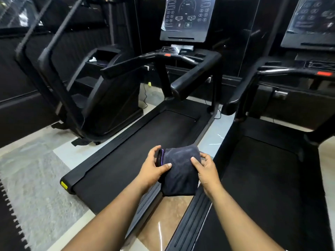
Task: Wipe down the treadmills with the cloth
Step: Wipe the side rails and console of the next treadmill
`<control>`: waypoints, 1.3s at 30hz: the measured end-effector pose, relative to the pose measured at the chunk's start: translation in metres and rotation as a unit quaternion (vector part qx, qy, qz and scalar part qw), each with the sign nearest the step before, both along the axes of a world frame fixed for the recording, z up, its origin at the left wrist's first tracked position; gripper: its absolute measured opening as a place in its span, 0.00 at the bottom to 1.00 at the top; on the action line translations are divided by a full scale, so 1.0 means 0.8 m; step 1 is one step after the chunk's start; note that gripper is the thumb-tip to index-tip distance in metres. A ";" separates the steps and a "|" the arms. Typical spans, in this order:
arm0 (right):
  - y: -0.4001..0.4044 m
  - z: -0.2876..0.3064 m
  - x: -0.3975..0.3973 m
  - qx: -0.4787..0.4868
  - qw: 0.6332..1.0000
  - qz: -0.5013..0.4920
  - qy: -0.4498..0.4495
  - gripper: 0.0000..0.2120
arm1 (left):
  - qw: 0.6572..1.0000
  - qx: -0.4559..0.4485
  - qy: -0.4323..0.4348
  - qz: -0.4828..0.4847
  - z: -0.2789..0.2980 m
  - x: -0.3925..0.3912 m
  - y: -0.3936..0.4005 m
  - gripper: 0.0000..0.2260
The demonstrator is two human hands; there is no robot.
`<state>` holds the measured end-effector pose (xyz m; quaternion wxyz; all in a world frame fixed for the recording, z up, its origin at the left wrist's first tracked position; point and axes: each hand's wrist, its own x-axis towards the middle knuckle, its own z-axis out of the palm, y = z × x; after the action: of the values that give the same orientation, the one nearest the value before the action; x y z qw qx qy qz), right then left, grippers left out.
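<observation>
Folded dark cloth point(180, 171) with a purple edge, held up in the lower centre of the frame, above the gap between two treadmills. Left hand point(154, 169) gripping the cloth's left side, thumb laid across the front, fingers curled round the purple-trimmed edge. Right hand point(206, 171) gripping the right side, thumb on the front, fingers tucked behind the fabric. Both bare forearms reaching in from the bottom edge.

Left treadmill point(137, 160) running from lower left up to centre, black belt, yellow tag at the rear corner, handrails and a film-covered console point(188, 17) at upper centre. Right treadmill point(262, 178) along the right side of the frame, its own console point(313, 19) in the upper right corner, a red strip on its crossbar. Black stair-climber machine point(101, 98) in the left half. Pale tiled floor point(217, 131) between the machines, grey carpet point(36, 178) at lower left, black interlocking mat point(9, 223) in the bottom left corner.
</observation>
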<state>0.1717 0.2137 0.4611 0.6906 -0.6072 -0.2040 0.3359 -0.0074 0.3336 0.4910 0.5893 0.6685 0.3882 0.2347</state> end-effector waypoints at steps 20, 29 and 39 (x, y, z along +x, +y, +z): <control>0.186 0.045 0.006 -0.171 0.922 -0.141 -0.316 0.09 | 0.952 0.223 0.038 -0.206 0.006 0.069 0.296 0.17; 0.230 0.086 0.077 -0.152 0.910 -0.315 -0.222 0.09 | 0.970 -0.024 -0.113 -0.212 0.014 0.215 0.295 0.15; 0.241 0.135 0.301 -0.211 0.874 -0.281 -0.335 0.32 | 0.968 -0.105 -0.150 -0.172 0.049 0.460 0.287 0.09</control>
<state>0.4123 0.4068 0.5694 0.5014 -0.8465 -0.1683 -0.0609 0.3607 0.5634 0.5304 0.7390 0.6169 0.1975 0.1854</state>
